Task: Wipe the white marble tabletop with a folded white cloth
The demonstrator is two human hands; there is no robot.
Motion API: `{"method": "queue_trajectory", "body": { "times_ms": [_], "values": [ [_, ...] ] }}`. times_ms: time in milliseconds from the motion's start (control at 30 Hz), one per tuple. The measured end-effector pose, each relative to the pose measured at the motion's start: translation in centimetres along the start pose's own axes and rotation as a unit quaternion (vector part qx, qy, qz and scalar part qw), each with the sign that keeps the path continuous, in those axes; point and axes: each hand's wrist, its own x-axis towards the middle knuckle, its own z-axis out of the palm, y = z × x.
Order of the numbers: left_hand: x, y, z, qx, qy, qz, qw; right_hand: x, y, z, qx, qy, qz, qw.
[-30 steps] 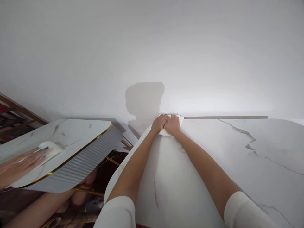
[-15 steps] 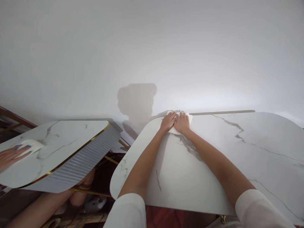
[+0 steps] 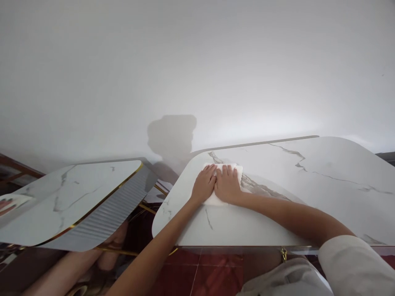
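Observation:
Side by side near the left end of a white marbled tabletop (image 3: 327, 164), both of my hands press down on a white cloth (image 3: 217, 200). My left hand (image 3: 204, 185) lies flat over its left part with fingers stretched out. Touching it at the thumbs, my right hand (image 3: 227, 184) rests flat on the cloth's right part, fingers forward and slightly spread. The cloth's edges show in front of the fingertips and below the palms; its middle is covered by the hands. A grey vein pattern runs across the tabletop beside it.
To the left stands a second marbled table (image 3: 92, 181) with a gold edge strip and a ribbed grey side. Another person's hand (image 3: 6, 205) rests on a white cloth there, at the frame's left edge. A pale wall (image 3: 216, 74) rises behind both tables; red floor tiles (image 3: 182, 271) show below.
My hands and the cloth have slid from the tabletop's far edge back toward me, and my elbows have bent. The other person's hand and cloth have moved left.

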Motion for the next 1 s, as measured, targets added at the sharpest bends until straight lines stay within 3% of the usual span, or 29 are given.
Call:
{"method": "queue_trajectory", "body": {
  "times_ms": [267,500,767,1000],
  "values": [
    [-8.3,2.5,-3.5,0.020,0.013,-0.032,0.999,-6.4,-3.3,-2.1,0.028,-0.067,-0.060,0.996],
    [-10.9,5.9,-4.5,0.043,-0.001,-0.084,0.996,-9.2,-2.5,-2.8,0.056,-0.084,-0.103,0.990],
    [-9.5,11.6,-3.2,0.049,-0.041,-0.089,0.994,-11.3,1.6,-4.8,0.032,-0.075,-0.076,0.994],
    [-2.5,10.8,-1.1,0.025,-0.044,-0.101,0.994,-5.4,5.0,-3.7,-0.017,-0.032,-0.067,0.997]
  ]
}}
